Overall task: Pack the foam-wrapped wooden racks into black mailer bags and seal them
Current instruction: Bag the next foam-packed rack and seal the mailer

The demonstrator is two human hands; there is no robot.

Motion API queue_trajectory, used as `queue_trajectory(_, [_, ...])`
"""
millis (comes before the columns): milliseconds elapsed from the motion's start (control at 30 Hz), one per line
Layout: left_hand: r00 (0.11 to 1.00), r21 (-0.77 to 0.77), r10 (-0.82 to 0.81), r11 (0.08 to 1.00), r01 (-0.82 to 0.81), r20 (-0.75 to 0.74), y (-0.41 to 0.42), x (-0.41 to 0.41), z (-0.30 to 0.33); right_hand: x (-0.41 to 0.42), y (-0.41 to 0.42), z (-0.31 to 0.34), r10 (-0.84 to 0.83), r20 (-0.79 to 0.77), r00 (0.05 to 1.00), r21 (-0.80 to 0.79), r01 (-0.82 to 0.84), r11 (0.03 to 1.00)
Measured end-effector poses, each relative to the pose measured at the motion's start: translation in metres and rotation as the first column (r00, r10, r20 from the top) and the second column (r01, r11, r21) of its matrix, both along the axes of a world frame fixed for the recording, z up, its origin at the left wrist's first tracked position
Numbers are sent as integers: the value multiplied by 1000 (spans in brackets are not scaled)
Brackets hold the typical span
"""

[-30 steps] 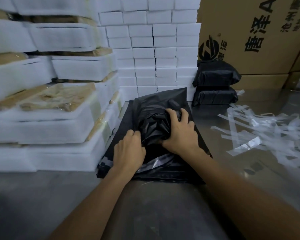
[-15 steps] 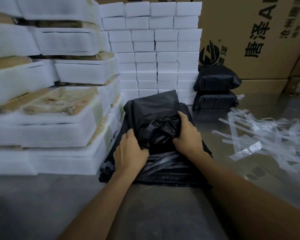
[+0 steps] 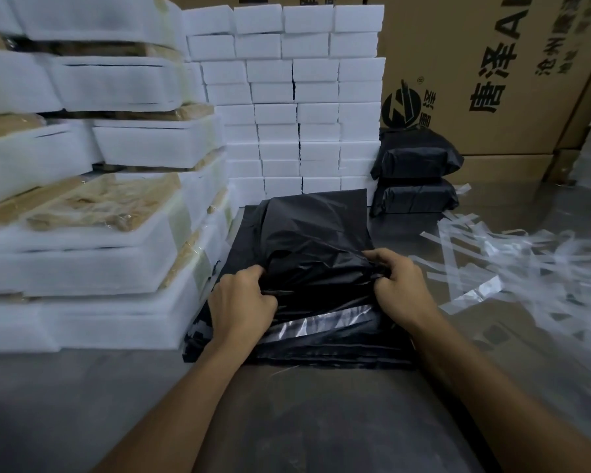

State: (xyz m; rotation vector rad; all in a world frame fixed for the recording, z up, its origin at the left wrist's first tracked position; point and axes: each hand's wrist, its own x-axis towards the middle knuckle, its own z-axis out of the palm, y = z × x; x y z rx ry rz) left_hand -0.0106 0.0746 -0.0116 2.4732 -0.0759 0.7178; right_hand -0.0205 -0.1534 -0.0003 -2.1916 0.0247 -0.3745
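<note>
Risk first: could tear or stretch the thin film if the two grips pull apart too hard; could also drag the loose bags underneath off the pile, since the packed bag [image 3: 316, 240] sits right on the bag stack [image 3: 321, 349]; judged likely too that a crooked fold would leave the adhesive strip [image 3: 325, 324] meeting wrinkles and sealing badly. Left hand [image 3: 241, 303] at 7 o'clock of the bag, fingers [image 3: 253, 274] curled round a bunch of film at the near left corner. Right hand [image 3: 401, 290] at 4 o'clock, fingers [image 3: 377, 256] pinching the gathered mouth at the near right. Bag at centre of the bench [image 3: 82, 404], bulging, matte black, creased in sharp ridges toward the near edge, far end flat and squared; contents hidden, presumably a rack. Shiny strip exposed just below the hands at 6 o'clock, not yet pressed down, so sealing judged unfinished. Foam-wrapped racks [image 3: 82, 213] piled at 9 o'clock, touching the stack's left side, wood showing tan through clear wrap. White foam blocks [image 3: 301, 107] walled up at 12 o'clock. Two sealed bags [image 3: 415, 179] stacked at 1 o'clock against a carton [image 3: 492, 63]. Peeled liner strips [image 3: 512, 261] scattered at 3 o'clock, near enough to catch on the adhesive.
</note>
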Motion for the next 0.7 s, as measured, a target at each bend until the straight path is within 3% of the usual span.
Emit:
queue_trajectory(133, [1000, 153, 12, 988, -14, 16, -2, -8, 3, -4, 5, -2, 49, -74, 996, -405, -75, 911])
queue_trajectory(200, [994, 194, -46, 981, 26, 100, 0, -10, 3, -7, 5, -3, 44, 51, 998, -442, -17, 897])
queue_trajectory(267, [976, 247, -147, 963, 105, 158, 3, -11, 5, -9, 5, 2, 80, 253, 964, -393, 27, 919])
queue_trajectory(300, [974, 245, -180, 959, 143, 136, 5, -11, 6, -10, 4, 4, 105, 277, 955, -391, 12, 920])
queue_trajectory(467, [961, 93, -214, 968, 233, -176, 32, 0, 18, -8, -5, 9, 141, -69, 988, -327, -156, 932])
queue_trajectory(600, [845, -203, -329, 943, 265, -423, 50, 1, 28, -3, -22, 13, 235, -193, 952, -93, -257, 962])
queue_trajectory(633, [845, -263, -345, 931, 253, -409, 49, 0, 31, -4, -25, 14, 276, -201, 940, 13, -279, 960])
queue_trajectory(700, [948, -311, -243, 935, 172, -205, 43, 1, 35, -4, -31, 10, 259, -142, 955, 200, -229, 953])
